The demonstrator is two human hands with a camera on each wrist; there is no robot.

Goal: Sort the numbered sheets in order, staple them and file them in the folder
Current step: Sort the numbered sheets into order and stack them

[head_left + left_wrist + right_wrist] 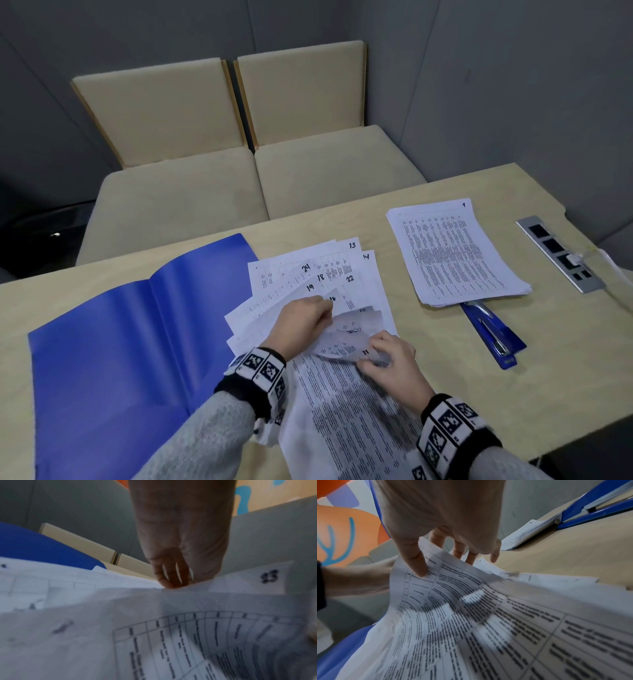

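Observation:
An open blue folder lies on the left of the table. Beside it is a fan of numbered sheets showing 13, 14, 24, 18, 22 and 19. My left hand grips the far edge of a curled, lifted sheet over the fan. My right hand pinches the near corner of that sheet, thumb on top and fingers beneath. A printed page lies under my wrists. A neat stack with sheet 1 on top lies at the right. The blue stapler lies just in front of it.
A metal socket strip with a white plug and cable is set into the table at the far right. Beige seats stand beyond the table's far edge. A dark object sits at the near right corner.

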